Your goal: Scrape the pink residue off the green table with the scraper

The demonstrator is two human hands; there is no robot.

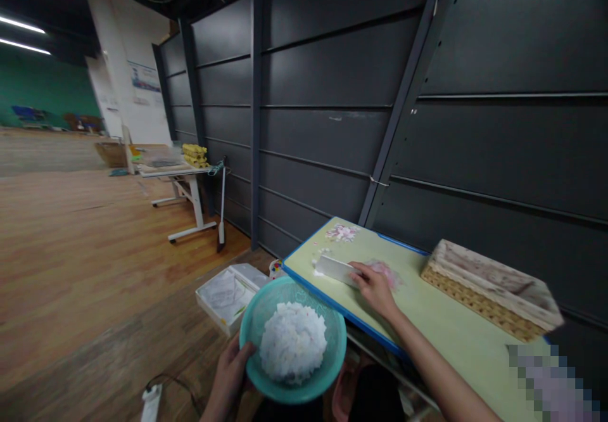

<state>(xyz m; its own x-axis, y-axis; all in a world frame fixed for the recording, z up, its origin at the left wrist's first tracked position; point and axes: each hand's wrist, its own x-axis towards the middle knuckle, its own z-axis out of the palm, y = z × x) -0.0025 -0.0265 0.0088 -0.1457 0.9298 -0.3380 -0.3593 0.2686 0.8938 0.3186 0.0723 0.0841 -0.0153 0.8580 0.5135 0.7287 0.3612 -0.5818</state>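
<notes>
Holding the teal basin (336, 352) at its left rim, the left hand (232, 365) is clamped with its thumb over the lip, the other fingers mostly hidden. The basin is in front of the table's near edge, by its near left corner. It looks like light, slightly springy plastic, best gripped at the rim, perhaps with support below; the heaped white pieces (293, 341) inside look soft and loose, likely to spill if tipped. Farther right, the flat white blade (335, 268) seems thin, stiff and easily handled from its right end, where the right hand (375, 287) is closed around it, low over the tabletop.

On the pale yellow-green table (441, 320), edged in blue, pinkish-white scraps (342, 232) lie near the far left corner, a pink patch (386, 273) spreads beyond the right hand, and a cloth-lined wicker basket (489, 301) stands along the far edge. A pixelated patch hides whatever is at the lower right.

Leftmost in the room is a green wall (42, 89), then wooden floor (85, 232), a white-legged side table (166, 171) bearing yellow cartons (194, 154), a long-handled broom (221, 219) and dark wall panels (327, 80).
</notes>
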